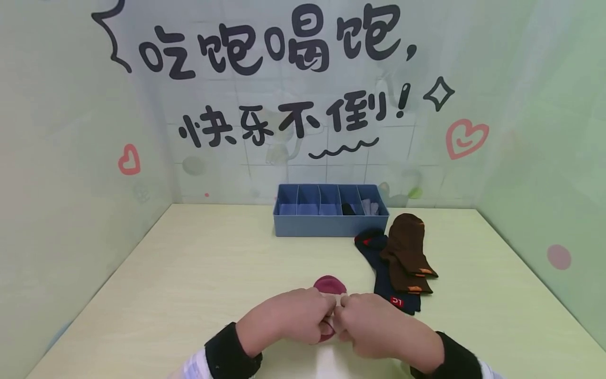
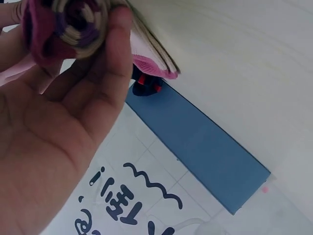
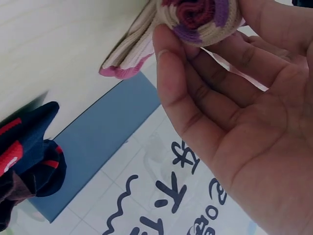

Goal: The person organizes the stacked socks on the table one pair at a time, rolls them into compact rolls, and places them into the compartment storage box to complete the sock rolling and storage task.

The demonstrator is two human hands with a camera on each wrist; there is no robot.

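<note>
A pair of cream socks (image 1: 330, 285) with magenta ends lies on the table in front of me, its near part wound into a roll. The roll (image 2: 80, 27) shows cream, purple and magenta spirals at its end. My left hand (image 1: 303, 316) grips the roll from the left, fingers curled round it. From the right, my right hand (image 1: 374, 323) holds the same roll (image 3: 200, 19) between thumb and fingers. The flat magenta-edged part (image 3: 120, 68) extends away beyond the roll. In the head view both hands hide most of the roll.
A blue divided box (image 1: 331, 226) stands at the back of the table; its two right compartments hold a black item (image 1: 348, 209) and light grey items (image 1: 371, 207). Navy socks (image 1: 379, 271) with red marks and brown socks (image 1: 407, 245) lie overlapping to the right.
</note>
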